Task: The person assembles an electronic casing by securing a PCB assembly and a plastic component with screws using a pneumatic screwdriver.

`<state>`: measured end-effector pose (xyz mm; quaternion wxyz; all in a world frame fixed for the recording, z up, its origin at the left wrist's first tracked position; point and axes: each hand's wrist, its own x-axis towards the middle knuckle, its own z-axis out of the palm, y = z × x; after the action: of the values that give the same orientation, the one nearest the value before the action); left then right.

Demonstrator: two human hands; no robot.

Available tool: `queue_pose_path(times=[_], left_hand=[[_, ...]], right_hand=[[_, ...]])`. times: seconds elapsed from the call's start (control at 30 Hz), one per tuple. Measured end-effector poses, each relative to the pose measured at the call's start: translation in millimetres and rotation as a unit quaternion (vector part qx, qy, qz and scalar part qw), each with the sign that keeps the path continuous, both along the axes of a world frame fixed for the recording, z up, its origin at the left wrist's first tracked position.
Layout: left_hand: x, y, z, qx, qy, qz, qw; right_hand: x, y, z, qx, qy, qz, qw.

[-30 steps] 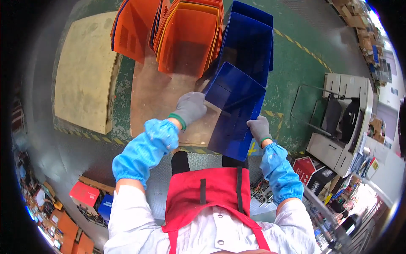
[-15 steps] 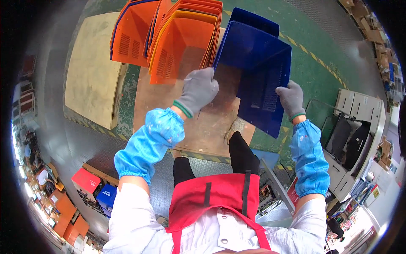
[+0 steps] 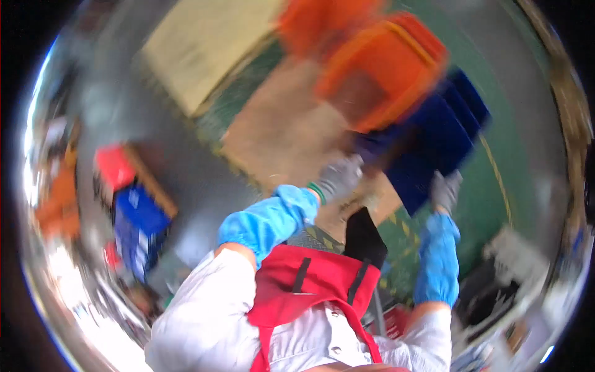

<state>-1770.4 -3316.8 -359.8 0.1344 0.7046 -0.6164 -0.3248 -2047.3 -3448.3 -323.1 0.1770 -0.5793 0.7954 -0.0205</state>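
A dark blue plastic bin (image 3: 427,139) tilts between my gloved hands, in front of other blue bin edges at its upper right. My left hand (image 3: 339,178), in a grey glove, is closed at the bin's near left edge, though blur softens the contact. At its near right edge, my right hand (image 3: 445,191) has its fingers closed on the rim. Just beyond, a nest of orange bins (image 3: 396,68) with a yellow-orange one among them stands on a brown board (image 3: 279,124). Blue sleeve covers reach up both forearms.
Another orange stack (image 3: 322,25) stands farther off. A pale wooden board (image 3: 211,46) lies to the far left. Red (image 3: 116,166) and blue boxes (image 3: 141,211) sit at left. A light cabinet (image 3: 520,257) is at right, by green floor with yellow line markings.
The whole view has swung and blurred, so bins and boards appear farther right and turned clockwise. Both hands remain by the blue bin, which appears turned and lower beside the orange stack.
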Motion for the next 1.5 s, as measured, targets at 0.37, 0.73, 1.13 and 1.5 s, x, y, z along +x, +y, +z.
queue_pose_path(times=[0.37,0.73,1.13,1.5], left_hand=[[230.8,385.7,-2.9,0.313,0.208,0.469,0.799],[399.2,521.8,63.2,-0.174,0.639,0.639,0.391],[462.4,605.8,127.4,-0.302,0.649,0.676,0.178],[610.4,665.2,50.8,-0.408,0.562,0.714,0.088]], right_hand=[[-11.8,170.8,-14.9,-0.010,0.293,0.185,0.938],[327.6,214.3,-29.2,0.281,-0.227,0.508,0.782],[635.0,211.5,20.1,0.317,0.047,0.737,0.595],[939.7,237.3,-99.2,0.098,0.277,0.928,0.227]])
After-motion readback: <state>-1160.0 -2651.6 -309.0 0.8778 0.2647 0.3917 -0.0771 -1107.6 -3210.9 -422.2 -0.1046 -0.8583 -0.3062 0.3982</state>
